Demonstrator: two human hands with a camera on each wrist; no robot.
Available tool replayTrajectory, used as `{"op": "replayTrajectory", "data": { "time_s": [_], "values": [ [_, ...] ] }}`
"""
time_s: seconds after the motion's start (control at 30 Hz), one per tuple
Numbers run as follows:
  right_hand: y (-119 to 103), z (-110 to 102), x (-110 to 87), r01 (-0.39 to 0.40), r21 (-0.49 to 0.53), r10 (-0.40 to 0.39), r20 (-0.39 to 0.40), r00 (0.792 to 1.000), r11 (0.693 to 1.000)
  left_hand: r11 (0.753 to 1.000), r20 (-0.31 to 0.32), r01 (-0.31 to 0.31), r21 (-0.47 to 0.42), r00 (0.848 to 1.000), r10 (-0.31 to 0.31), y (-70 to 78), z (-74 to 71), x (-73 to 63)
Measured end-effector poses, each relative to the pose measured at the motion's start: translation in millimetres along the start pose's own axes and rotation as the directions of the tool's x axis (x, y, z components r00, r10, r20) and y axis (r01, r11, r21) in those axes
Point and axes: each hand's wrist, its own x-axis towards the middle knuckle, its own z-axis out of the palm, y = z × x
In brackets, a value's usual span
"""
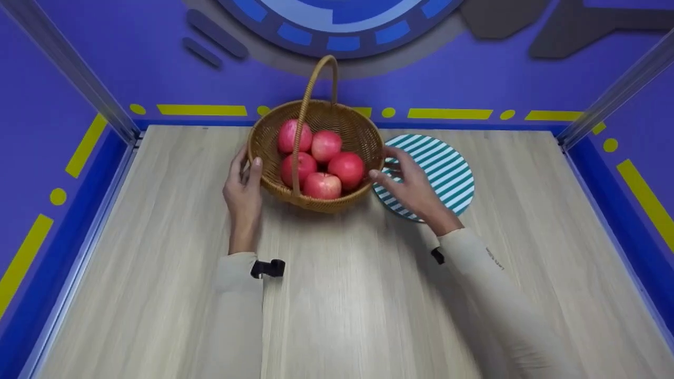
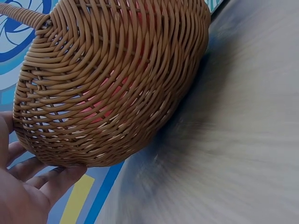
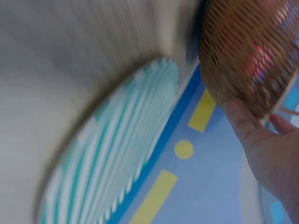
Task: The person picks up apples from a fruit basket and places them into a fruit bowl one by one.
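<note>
The basket with apples is held directly between the left hand and the right hand, near the middle of the table's back edge. Its two side rims are gripped with bent fingers and thumbs. The line between the hands is crossed by the handle, which is arched from front to back. The striped round mat is placed just rightward, partly covered by the right hand, the nearer one. Whether the table is touched by the base cannot be told.
</note>
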Motion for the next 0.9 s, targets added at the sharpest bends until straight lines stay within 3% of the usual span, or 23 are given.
{"op": "replayTrajectory", "data": {
  "time_s": [0.17,0.4,0.63,0.9],
  "values": [
    [-11.5,-22.0,10.1,0.028,-0.06,-0.028,-0.01,1.0,0.998,1.0,0.004,0.017,-0.005,1.0,-0.017,-0.4,0.5,-5.1],
    [-30.6,-39.4,26.0,0.085,-0.215,-0.073,0.065,0.995,0.973,1.0,0.05,-0.017,-0.024,0.999,0.018,-5.9,2.5,-9.6],
    [-41.0,-33.8,36.7,0.12,-0.317,-0.066,0.176,0.982,0.941,0.999,0.056,-0.025,-0.046,0.998,0.028,-12.0,0.5,-11.0],
    [-43.5,-23.7,45.6,0.145,-0.341,-0.062,0.242,0.968,0.929,0.996,0.052,-0.011,-0.085,0.999,0.015,-12.2,1.1,-9.8]
  ]
}}
